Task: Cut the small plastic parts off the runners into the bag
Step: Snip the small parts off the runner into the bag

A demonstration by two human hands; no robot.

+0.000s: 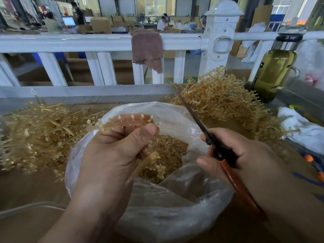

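The left hand [112, 151] curls thumb and fingers round an amber runner [122, 122] studded with small parts, held over the open clear plastic bag [175, 213], where cut parts [168, 148] lie heaped. The right hand [245, 155] grips orange-handled scissors [213, 144], blades together, pointing away. Runner piles [40, 130] lie on the worktop [35, 186] on both sides of the bag
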